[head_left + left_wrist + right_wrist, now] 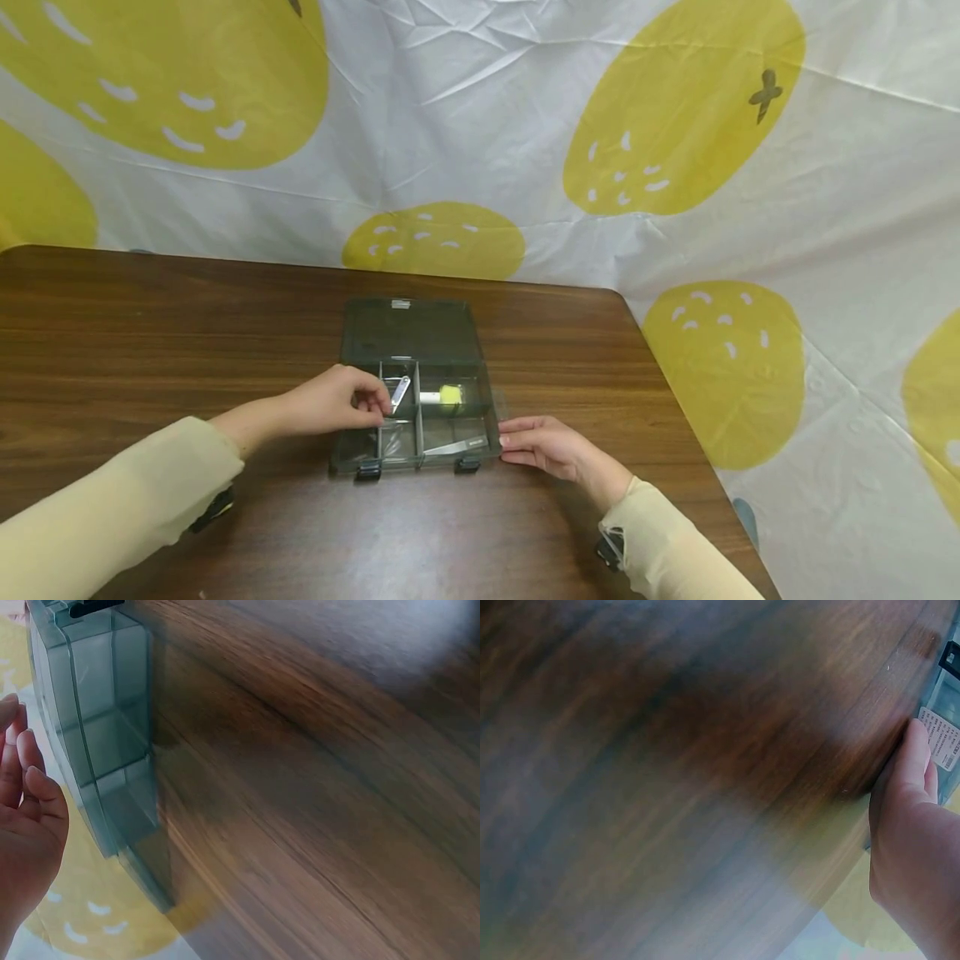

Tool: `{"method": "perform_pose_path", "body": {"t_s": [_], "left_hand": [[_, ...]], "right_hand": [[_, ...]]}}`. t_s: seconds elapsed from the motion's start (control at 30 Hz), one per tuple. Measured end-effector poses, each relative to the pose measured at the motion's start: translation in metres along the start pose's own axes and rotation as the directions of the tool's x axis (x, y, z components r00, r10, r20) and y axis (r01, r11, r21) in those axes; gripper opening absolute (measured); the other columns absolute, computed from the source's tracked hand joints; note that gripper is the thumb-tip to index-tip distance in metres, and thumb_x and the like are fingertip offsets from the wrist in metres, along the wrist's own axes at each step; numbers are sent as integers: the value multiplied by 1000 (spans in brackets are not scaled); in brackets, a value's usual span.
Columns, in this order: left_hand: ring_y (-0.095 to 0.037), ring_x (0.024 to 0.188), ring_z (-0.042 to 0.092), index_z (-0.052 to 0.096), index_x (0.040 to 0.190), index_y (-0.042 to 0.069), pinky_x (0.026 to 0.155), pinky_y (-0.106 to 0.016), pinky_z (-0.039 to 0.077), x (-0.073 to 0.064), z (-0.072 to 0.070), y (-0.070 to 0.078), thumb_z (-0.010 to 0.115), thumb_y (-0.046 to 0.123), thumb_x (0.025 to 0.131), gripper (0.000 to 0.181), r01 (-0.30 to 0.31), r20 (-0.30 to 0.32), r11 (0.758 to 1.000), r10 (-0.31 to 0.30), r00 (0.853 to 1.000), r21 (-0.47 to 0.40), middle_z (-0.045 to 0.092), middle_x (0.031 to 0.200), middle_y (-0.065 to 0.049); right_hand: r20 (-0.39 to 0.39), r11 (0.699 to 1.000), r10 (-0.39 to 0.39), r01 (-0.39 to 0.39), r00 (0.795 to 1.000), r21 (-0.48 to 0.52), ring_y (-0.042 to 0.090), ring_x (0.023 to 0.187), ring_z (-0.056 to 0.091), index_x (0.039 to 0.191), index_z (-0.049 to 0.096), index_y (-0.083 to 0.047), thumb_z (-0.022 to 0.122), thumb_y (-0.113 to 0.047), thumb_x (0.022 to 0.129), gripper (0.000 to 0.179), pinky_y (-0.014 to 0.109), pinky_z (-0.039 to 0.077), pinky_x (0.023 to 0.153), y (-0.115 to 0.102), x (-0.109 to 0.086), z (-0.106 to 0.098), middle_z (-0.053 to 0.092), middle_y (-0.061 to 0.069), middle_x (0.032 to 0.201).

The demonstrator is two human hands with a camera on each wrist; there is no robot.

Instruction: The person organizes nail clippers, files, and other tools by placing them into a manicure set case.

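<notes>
A clear grey-green compartment box (419, 460) lies on the table with its lid (412, 329) folded back. My left hand (337, 402) hovers over the left compartments, its fingers loosely bent. Just beyond those fingertips, a silver nail clipper (401, 392) leans in the upper middle compartment. In the left wrist view, nothing shows between the fingers (46, 796). My right hand (551, 448) rests with fairly straight fingers against the box's right side, near a white printed label (941, 739). A yellow-and-white small item (450, 395) lies in the upper right compartment, a tapered silver tool (456, 447) below it.
Two black latches, one at the left (368, 472) and another at the right (467, 466), hang on the box's front edge. Behind the brown wooden table (187, 333) hangs a white cloth (480, 133) with yellow fruit prints. The table's right edge runs beyond my right hand.
</notes>
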State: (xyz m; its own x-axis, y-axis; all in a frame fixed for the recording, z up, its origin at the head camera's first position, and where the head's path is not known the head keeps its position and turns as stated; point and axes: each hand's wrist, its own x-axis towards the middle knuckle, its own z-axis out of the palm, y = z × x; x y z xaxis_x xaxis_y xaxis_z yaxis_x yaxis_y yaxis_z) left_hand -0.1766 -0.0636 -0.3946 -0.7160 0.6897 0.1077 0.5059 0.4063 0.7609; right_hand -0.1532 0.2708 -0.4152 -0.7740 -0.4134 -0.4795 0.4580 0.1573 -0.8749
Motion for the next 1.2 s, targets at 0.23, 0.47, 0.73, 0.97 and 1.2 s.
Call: {"method": "perform_pose_path", "body": {"t_s": [0.23,0.47,0.73,0.97,1.2], "left_hand": [[1,68,53,68,84,6,66,-19,48,9,7,4,67,5,79,5,-15,18,1000,15,1000,11,63,73,6],[0,69,54,68,85,6,66,-19,49,10,9,7,65,5,81,6,-4,33,1000,4,999,7,64,75,5],[0,69,53,68,85,5,67,-20,49,6,9,9,65,5,81,6,3,22,1000,-3,1000,-1,65,76,5],[0,68,53,68,84,5,66,-19,48,1,6,6,66,4,80,5,-3,-7,1000,3,1000,-2,64,74,5],[0,69,52,68,84,6,66,-19,48,-10,2,1,66,6,81,4,23,-35,1000,-24,999,-14,65,77,4]], "right_hand": [[10,1000,-8,8,1000,0,7,88,63,130,33,23,53,1,88,51,32,50,92,1,-1,2,65,-2,93],[13,1000,1,-1,1000,16,7,87,64,130,34,22,54,1,88,51,29,51,89,1,0,2,66,-3,91],[10,1000,3,-3,1000,8,7,87,64,130,34,22,54,1,88,51,30,51,89,3,0,1,66,-2,92],[6,1000,-6,6,1000,3,8,88,64,130,35,22,54,1,88,50,31,51,90,3,0,-1,67,-1,94],[-18,1000,-11,10,1000,-22,8,88,64,129,37,22,54,1,88,49,32,51,90,3,-2,0,67,1,94]]}}
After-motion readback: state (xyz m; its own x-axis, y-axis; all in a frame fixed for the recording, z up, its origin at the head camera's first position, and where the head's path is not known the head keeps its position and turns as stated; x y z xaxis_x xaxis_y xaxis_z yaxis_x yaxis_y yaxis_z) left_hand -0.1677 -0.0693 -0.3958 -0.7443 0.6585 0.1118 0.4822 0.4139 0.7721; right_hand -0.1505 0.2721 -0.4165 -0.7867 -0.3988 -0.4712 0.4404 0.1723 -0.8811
